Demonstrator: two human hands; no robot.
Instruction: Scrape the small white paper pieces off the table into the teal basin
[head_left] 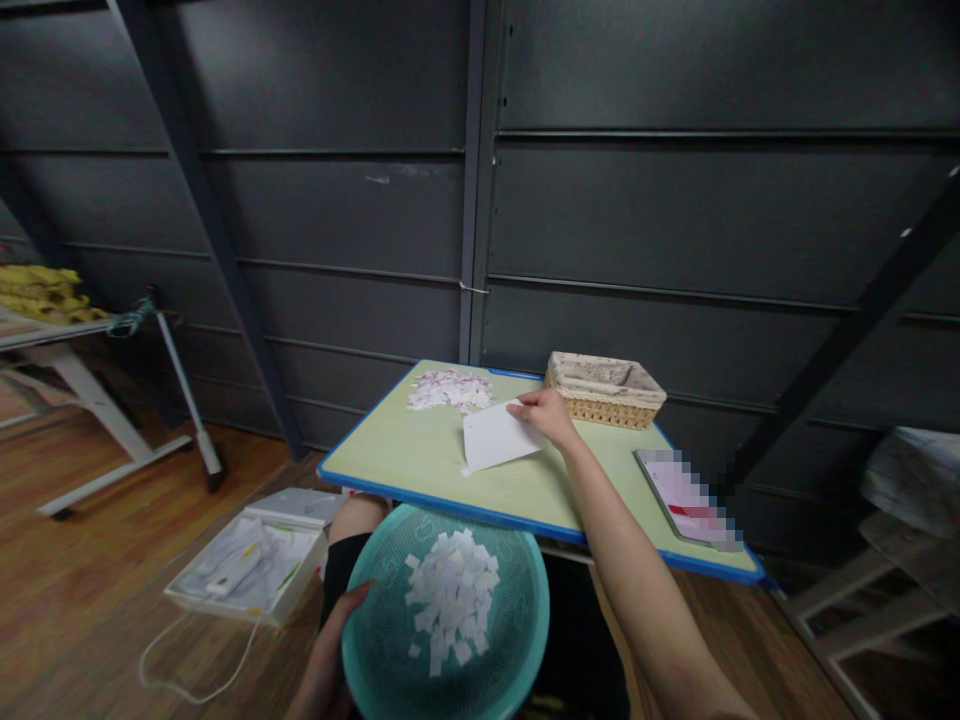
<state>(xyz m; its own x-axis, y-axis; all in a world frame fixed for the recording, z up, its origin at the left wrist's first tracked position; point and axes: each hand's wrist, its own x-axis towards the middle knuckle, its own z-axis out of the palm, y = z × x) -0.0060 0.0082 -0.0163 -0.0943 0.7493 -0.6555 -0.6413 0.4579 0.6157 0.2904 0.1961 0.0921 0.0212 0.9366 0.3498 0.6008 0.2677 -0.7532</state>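
My left hand (341, 625) grips the left rim of a teal plastic basket (531, 600), its thumb over the edge. Inside the basket lies a heap of small white paper pieces (454, 590). Over the table (397, 440), my right hand (549, 412) pinches the upper right part of a white sheet of paper (499, 437), which is held at a tilt close to the tabletop. Just behind the sheet is a spread pile of paper scraps (448, 389), white with pinkish bits.
A wicker basket with a cloth lining (611, 405) stands at the table's back right. Near the right edge lies a flat, partly blurred tablet-like object (679, 495). On the floor at left sits an open white box (240, 565) with a cord. A dark panelled wall (360, 220) rises behind.
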